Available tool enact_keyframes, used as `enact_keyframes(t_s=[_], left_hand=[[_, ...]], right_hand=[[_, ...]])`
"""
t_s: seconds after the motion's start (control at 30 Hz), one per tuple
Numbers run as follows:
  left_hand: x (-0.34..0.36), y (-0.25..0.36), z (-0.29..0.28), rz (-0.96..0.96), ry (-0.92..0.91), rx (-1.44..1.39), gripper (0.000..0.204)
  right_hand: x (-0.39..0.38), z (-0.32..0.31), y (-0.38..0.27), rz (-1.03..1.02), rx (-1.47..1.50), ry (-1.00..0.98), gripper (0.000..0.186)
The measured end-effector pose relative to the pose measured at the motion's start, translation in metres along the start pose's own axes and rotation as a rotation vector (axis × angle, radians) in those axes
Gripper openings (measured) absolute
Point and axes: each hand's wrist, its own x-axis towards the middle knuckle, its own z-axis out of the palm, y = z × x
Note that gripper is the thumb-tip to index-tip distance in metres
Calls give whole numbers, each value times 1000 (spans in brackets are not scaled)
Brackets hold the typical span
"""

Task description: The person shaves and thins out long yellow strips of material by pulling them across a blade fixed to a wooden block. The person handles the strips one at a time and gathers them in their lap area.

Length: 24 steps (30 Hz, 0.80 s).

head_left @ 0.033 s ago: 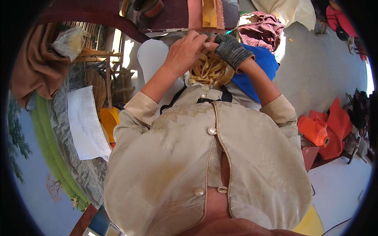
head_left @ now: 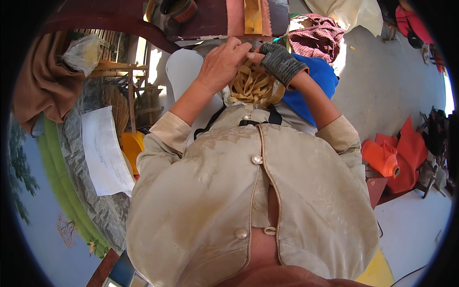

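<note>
A: How do the fingers stand?

B: Drawn in narrow. The left hand (head_left: 219, 66), bare, and the right hand (head_left: 277, 58), in a grey fingerless glove (head_left: 287, 64), bring their fingertips close together. Whether a strip is pinched there, I cannot tell.

A: And the strips?

B: The tan strips (head_left: 257, 86) lie in a loose, looping heap just below the fingers, nearer the body. The hands hide the heap's upper part.

A: What stands in the way beyond them?

B: The edge of a dark red table (head_left: 205, 28), just past the fingertips. On it, straight out from the fingers, is a pink cloth (head_left: 235, 19) with a yellow band (head_left: 253, 19) along it. A round dark container (head_left: 181, 10) sits farther out, to the fingers' left.

A: To their right?

B: A blue cloth (head_left: 318, 76), partly covered by the right forearm, and beyond it a red-checked cloth (head_left: 318, 40). Well apart, right and nearer the body, is an orange roll (head_left: 380, 158).

A: Left?

B: Well off from the fingers, a clear plastic bag (head_left: 82, 55) beside a brown cloth (head_left: 48, 81); nearer the body, a broom (head_left: 116, 103) and a white cloth (head_left: 104, 150).
</note>
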Motion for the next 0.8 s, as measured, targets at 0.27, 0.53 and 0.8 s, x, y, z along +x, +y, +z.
enact_keyframes(t_s=[0.27,0.53,0.8], left_hand=[[24,-75,19,210,184,192,24],[57,-53,19,-522,-98,-1735,16],[74,-59,26,-385,149,-330,18]], right_hand=[[10,7,-16,-261,-112,220,32],[53,-33,31,-122,-266,358,34],[65,-40,26,-239,-495,398,37]])
